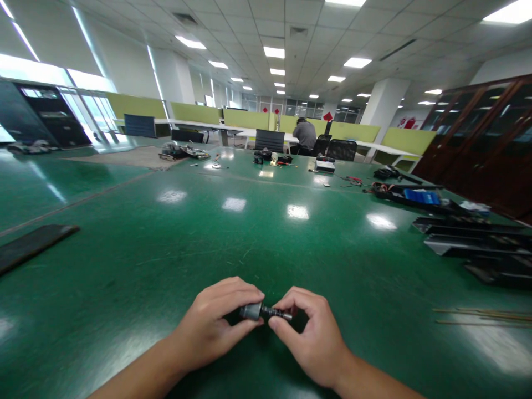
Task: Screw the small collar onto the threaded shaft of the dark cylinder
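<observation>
A small metal part with a thick grey cylindrical body and a thinner dark, ringed shaft lies level between my hands, just above the green tabletop. My left hand pinches the thick body between thumb and fingers. On the other side, my right hand has the shaft pinched between thumb and forefinger, with its bright metal tip showing past the thumb. Fingertips hide some of the joint between body and shaft, so I cannot tell whether they are one piece.
The green tabletop reflects the ceiling lights. A dark flat bar lies left. Thin brass-coloured rods, black metal profiles and a tray with blue items lie right. Tools and parts stand farther back. A person sits beyond.
</observation>
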`<state>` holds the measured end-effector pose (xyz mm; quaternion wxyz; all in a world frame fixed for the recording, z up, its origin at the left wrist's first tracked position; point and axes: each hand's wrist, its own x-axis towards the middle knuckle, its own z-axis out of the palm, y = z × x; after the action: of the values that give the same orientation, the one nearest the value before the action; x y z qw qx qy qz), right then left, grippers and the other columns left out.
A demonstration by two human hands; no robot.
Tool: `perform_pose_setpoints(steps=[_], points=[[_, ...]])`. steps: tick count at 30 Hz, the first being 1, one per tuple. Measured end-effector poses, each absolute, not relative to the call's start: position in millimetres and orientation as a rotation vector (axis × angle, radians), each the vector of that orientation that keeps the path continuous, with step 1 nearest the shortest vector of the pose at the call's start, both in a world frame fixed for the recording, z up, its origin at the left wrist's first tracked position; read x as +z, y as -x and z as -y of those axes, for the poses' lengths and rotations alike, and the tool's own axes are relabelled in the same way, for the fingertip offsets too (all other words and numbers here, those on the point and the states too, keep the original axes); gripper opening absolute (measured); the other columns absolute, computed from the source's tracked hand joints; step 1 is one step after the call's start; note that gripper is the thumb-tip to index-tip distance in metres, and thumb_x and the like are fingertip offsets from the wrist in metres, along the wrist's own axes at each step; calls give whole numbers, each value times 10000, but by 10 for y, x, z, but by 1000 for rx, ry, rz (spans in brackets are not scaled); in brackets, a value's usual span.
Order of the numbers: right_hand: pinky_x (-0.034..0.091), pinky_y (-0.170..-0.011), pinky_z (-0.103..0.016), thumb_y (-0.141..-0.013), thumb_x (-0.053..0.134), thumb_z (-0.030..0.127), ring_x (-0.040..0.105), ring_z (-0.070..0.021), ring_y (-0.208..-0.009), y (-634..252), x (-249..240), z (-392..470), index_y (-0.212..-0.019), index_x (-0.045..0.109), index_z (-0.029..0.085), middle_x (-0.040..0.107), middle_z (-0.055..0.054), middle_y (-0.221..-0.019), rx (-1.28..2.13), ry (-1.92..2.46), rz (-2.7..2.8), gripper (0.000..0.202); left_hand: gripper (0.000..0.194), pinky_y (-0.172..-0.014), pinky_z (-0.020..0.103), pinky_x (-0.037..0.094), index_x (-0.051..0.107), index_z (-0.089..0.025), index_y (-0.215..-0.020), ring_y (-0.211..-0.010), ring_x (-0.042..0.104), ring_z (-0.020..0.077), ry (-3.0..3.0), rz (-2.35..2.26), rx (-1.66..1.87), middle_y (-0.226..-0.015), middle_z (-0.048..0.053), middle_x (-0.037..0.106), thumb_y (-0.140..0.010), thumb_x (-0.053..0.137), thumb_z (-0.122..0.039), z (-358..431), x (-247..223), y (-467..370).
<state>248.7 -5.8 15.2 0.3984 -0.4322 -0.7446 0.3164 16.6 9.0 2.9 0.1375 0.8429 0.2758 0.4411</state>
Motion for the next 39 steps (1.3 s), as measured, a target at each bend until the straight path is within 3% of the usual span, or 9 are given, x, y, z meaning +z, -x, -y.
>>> perform_pose_setpoints(steps=[39], points=[[446, -675, -302, -816, 721, 174, 605, -173, -692, -2499, 163, 44, -765, 680, 191, 649, -1, -716, 768, 1114, 1805, 68, 403, -845, 330, 589, 686, -206, -1189, -975, 688, 199, -2463, -872, 1315, -1068, 86, 734, -810, 782, -108, -124, 80, -66]])
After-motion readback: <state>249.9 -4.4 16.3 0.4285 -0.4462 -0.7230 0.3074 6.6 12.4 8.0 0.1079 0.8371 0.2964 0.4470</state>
